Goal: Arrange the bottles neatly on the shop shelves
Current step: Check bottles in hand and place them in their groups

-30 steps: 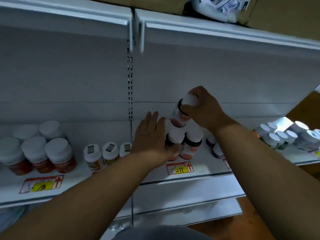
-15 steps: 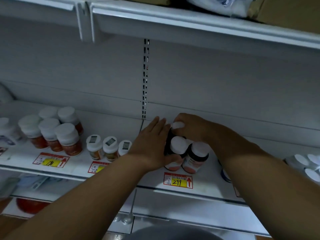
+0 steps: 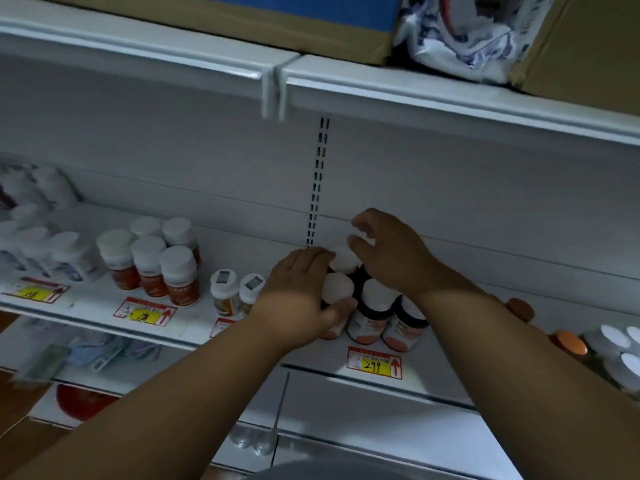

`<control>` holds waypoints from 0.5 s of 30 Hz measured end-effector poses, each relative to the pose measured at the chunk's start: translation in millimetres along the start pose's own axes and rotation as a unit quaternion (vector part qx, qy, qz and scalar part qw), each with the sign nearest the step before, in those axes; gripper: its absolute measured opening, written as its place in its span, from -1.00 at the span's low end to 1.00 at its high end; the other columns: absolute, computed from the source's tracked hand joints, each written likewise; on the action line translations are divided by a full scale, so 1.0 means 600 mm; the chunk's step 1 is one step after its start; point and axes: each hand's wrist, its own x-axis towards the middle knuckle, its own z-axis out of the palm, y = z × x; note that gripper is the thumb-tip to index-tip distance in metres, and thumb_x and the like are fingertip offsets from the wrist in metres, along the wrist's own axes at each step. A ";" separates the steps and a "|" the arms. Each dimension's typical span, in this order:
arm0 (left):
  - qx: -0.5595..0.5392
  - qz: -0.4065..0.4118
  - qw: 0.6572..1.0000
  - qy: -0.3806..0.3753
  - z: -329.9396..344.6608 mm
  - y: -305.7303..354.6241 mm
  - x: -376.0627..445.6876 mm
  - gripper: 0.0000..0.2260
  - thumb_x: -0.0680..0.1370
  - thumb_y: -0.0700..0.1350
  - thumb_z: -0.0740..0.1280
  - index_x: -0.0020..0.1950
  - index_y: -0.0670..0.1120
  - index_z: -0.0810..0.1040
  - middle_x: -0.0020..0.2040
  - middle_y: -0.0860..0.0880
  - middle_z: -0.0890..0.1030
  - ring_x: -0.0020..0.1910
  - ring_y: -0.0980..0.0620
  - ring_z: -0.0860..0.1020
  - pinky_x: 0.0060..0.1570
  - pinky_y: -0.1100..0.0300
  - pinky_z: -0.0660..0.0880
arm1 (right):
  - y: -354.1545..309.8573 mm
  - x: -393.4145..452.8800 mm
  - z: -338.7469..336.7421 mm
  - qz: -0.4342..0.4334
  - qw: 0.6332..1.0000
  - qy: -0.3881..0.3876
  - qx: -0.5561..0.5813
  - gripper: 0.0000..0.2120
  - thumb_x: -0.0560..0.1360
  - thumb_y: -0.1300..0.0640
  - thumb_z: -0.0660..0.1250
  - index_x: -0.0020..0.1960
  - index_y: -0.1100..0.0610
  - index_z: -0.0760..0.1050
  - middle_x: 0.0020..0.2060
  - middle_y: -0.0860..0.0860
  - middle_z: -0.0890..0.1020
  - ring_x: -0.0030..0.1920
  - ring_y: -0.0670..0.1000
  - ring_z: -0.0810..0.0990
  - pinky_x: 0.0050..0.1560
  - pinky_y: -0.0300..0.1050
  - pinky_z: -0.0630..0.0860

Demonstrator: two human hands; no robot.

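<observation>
Bottles being squared into a tight block on the shelf (image 3: 104, 315), centre of the frame.

The bottles (image 3: 372, 308) are stood upright, touching, above the 299 price tag (image 3: 374, 362), so the group is judged to be lined up with it. The left hand (image 3: 299, 294) is wrapped round the left front bottle (image 3: 337, 289); the right hand (image 3: 391, 252) is held over the rear caps, fingers loosely curled, nothing gripped. Both forearms are stretched up from the lower frame.
</observation>
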 end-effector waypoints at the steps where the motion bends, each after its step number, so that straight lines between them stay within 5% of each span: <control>1: 0.007 -0.008 1.000 0.007 -0.016 -0.010 -0.011 -0.35 0.48 0.29 0.21 0.31 -0.20 0.51 0.23 -0.17 0.56 0.21 -0.16 0.49 0.22 0.04 0.39 | -0.026 -0.003 0.007 -0.013 1.000 0.014 0.008 -0.71 0.58 0.00 0.24 0.26 0.09 0.43 0.18 0.02 0.51 0.13 -0.08 0.45 0.06 -0.27 0.30; 10: 0.045 -0.135 0.989 0.037 -0.241 -0.231 -0.206 -0.49 0.48 0.28 0.19 0.25 -0.05 0.49 0.08 -0.05 0.54 0.08 -0.10 0.49 0.06 0.02 0.44 | -0.362 0.014 0.203 -0.067 0.993 0.015 0.101 -0.85 0.47 0.01 0.32 0.03 -0.03 0.52 -0.03 -0.04 0.61 -0.07 -0.04 0.56 0.00 -0.13 0.50; 15: 0.079 -0.196 0.976 0.056 -0.365 -0.359 -0.321 -0.45 0.48 0.29 0.14 0.31 -0.03 0.46 0.17 -0.03 0.53 0.17 -0.06 0.45 0.15 0.03 0.40 | -0.555 0.025 0.337 -0.108 0.979 -0.036 0.169 -0.85 0.45 -0.04 0.31 0.00 -0.06 0.52 -0.08 -0.06 0.62 -0.06 -0.03 0.60 0.03 0.02 0.56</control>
